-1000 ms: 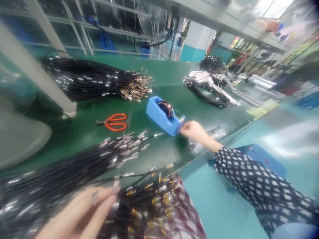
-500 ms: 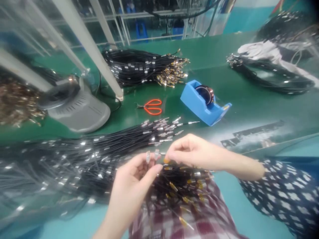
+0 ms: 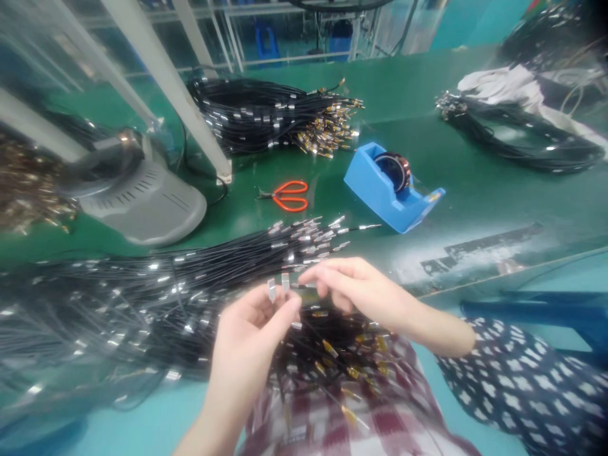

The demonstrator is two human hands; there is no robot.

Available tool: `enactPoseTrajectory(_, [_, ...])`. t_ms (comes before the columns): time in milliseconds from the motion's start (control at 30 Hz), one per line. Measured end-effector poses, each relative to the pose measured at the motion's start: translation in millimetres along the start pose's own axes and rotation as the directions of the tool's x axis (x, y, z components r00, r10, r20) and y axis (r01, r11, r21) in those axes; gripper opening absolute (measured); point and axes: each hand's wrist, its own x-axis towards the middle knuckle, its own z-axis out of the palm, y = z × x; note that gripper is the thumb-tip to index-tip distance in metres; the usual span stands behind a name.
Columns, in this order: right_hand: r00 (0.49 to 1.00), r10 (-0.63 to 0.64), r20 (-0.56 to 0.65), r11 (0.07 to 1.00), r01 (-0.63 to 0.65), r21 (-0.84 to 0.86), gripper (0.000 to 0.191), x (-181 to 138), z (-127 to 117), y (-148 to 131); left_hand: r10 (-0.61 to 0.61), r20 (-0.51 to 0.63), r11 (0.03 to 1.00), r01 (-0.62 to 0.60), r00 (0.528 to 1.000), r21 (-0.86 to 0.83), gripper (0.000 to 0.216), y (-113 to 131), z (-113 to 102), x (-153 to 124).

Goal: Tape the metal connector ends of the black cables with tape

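My left hand (image 3: 256, 323) is closed, thumb against fingers, on a thin black cable with two pale, flag-like tags (image 3: 272, 289) standing up above the fingertips. My right hand (image 3: 349, 285) is at the metal-looking cable end (image 3: 304, 286), its index finger stretched along it and the other fingers curled; the thumb's contact is partly hidden. Under both hands, a bundle of black cables with amber-wrapped tips (image 3: 354, 373) lies across my checked lap (image 3: 380, 430). Just beyond, black cables with pale tips (image 3: 308, 234) lie on the green table (image 3: 266, 244).
A blue tape dispenser (image 3: 380, 190) holds a brown roll (image 3: 396, 171). Orange-handled cutters (image 3: 291, 195) lie left of it. A grey machine (image 3: 152, 202) stands by white posts (image 3: 175, 88). Cable bundles (image 3: 266, 117) lie behind, with a coil (image 3: 522, 149) and white cloth (image 3: 503, 88) at right.
My right hand has changed from a pinch near an amber piece to a stretched index finger along the cable end. Both hands have shifted slightly left; the view has tilted slightly.
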Motion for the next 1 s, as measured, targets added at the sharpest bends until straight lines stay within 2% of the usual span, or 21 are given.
enactPoseTrajectory(67, [0.994, -0.08, -0.071, 0.997, 0.08, -0.002, 0.031, -1.5, 4.0, 5.5, -0.023, 0.004, 0.999, 0.024, 1.0, -0.042, 0.011, -0.8, -1.6, 1.5])
enactPoseTrajectory(167, [0.978, -0.19, -0.083, 0.981, 0.186, -0.049, 0.026, -5.5, 10.7, 10.4, -0.032, 0.005, 0.998, 0.032, 0.999, -0.063, 0.012, 0.0, -2.9, 2.8])
enactPoseTrajectory(367, [0.959, -0.236, -0.158, 0.969, 0.222, -0.105, 0.009, -6.2, 16.4, 12.1, -0.04, 0.015, 0.996, 0.041, 0.999, -0.079, 0.014, 1.1, -1.6, 1.7])
enactPoseTrajectory(500, [0.958, -0.221, -0.182, 0.975, 0.217, -0.043, 0.01, -4.8, 13.0, 8.3, -0.031, 0.066, 0.997, 0.036, 0.997, -0.067, 0.022, 1.2, -1.4, -2.6])
enactPoseTrajectory(700, [0.965, -0.198, -0.175, 0.976, 0.211, 0.059, 0.012, -5.1, 12.8, 4.7, 0.04, 0.037, 0.998, -0.037, 0.999, -0.058, 0.038, 0.6, -4.7, -5.3])
enactPoseTrajectory(1000, [0.976, -0.185, -0.115, 0.972, 0.199, 0.123, 0.014, -2.0, 22.3, 6.0, 0.084, 0.026, 0.996, -0.084, 0.996, -0.009, 0.033, 0.8, -5.9, -7.8])
